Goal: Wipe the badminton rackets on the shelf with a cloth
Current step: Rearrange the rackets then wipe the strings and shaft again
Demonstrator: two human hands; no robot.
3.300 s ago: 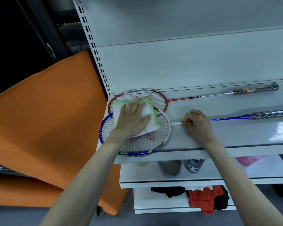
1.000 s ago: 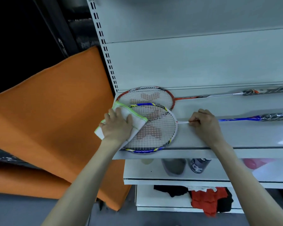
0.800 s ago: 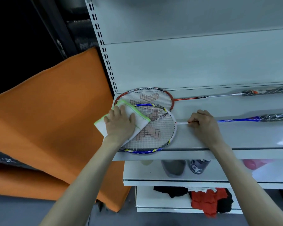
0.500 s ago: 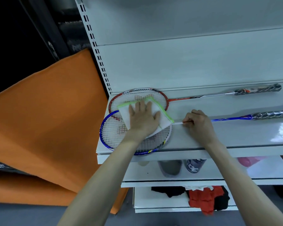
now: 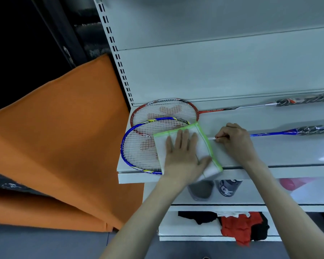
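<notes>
Pressing flat with straight fingers, your left hand (image 5: 183, 156) holds the green-edged white cloth (image 5: 204, 146) on the strings of the blue racket (image 5: 138, 146), which lies on the white shelf (image 5: 288, 152) overlapping the red racket (image 5: 165, 109). Your right hand (image 5: 234, 141) pinches the blue racket's shaft beside the head.

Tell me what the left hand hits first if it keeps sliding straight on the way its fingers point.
The left hand, flat on the cloth, points toward the shelf's back. Past the cloth's green edge it would probably meet the blue racket rim, then the red racket head just behind; depth there is unclear.
</notes>
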